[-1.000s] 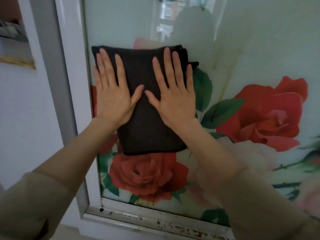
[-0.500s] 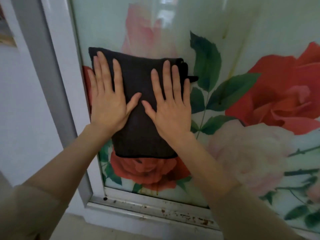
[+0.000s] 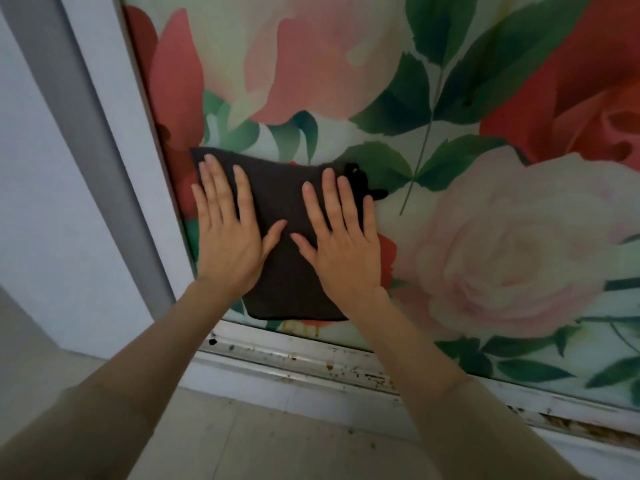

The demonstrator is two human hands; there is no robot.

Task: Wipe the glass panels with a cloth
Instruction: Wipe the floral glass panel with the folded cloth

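While both palms lie flat on the cloth [image 3: 289,278], the step in hand is, I judge, the low left corner of the glass panel [image 3: 502,237]. The pressure should therefore be even across both hands, and the stroke should run right down to the bottom rail [image 3: 304,355] without dragging the fabric over its rusty, flaking spots. The left hand [image 3: 228,247] presses the cloth's left half with straight, spread fingers, and the right hand [image 3: 341,251] presses the right half likewise. Neither curls round or pinches the fabric, so only the push against the glass holds it up, and easing off would likely let it slip. The cloth, dark and folded, sits against the panel just above the rail and close beside the side frame [image 3: 114,168]. A loose corner sticks out past the right fingertips and would be better tucked under. By count: one cloth, two hands, two sleeves, one flowered panel in view, one bottom rail, one side frame.
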